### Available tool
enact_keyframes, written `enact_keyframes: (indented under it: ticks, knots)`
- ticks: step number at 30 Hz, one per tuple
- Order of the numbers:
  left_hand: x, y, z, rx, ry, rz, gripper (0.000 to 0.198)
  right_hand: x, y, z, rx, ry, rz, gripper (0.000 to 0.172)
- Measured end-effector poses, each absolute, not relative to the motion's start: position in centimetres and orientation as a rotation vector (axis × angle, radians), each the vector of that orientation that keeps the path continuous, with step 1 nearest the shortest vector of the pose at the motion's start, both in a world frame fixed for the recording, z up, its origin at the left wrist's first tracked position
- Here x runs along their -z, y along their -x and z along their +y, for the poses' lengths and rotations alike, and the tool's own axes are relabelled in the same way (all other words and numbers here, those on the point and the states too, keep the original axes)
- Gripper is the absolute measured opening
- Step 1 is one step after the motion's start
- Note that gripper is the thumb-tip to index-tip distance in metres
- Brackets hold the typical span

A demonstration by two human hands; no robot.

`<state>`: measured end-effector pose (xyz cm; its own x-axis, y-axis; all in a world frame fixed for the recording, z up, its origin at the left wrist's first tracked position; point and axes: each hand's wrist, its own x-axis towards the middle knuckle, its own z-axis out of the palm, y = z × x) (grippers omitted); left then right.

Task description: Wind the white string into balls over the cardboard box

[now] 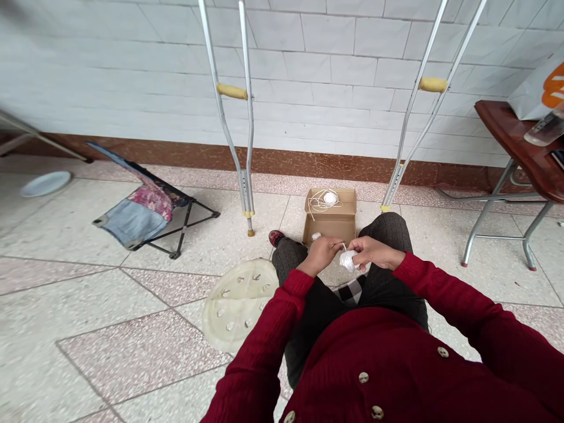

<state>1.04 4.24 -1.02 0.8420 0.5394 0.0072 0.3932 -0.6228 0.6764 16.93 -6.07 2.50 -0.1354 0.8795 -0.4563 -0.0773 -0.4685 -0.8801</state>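
Note:
My right hand (374,252) grips a small ball of white string (348,260) over my lap. My left hand (321,254) is close beside it, its fingers pinched on a strand of white string (343,247) rising from the ball. Ahead of my knees stands an open, shallow cardboard box (329,226). Inside it lie a loose tangle of white cord (319,202) and a second white ball (330,198). A small white bit (316,236) shows at the box's near edge, just beyond my left hand.
Two aluminium crutches (238,117) lean on the tiled wall either side of the box. A folding stool (150,205), a white plate (46,184) and a pale perforated plastic disc (238,305) rest on the floor to the left. A brown-topped table (520,141) stands at right.

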Motion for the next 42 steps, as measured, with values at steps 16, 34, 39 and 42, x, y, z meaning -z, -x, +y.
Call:
enact_keyframes:
  ticks: [16, 34, 39, 42]
  knots:
    - [1.8, 1.1, 0.2, -0.303, -2.210, 0.724, 0.030, -3.8, -18.7, -4.2, -1.650, 1.283, -0.872, 0.029]
    - [-1.9, -0.3, -0.4, -0.414, -2.784, 0.796, 0.032, 1.8, -18.4, -1.1, -1.093, 1.697, -0.818, 0.015]
    - [1.2, 0.9, -1.6, -0.370, -2.466, 0.824, 0.031, -0.3, -17.3, -1.9, -1.249, 1.405, -0.701, 0.023]
    - [3.1, 1.5, -1.3, -0.315, -2.237, 0.800, 0.027, -1.8, -16.7, -4.3, -1.591, 1.275, -0.850, 0.026]
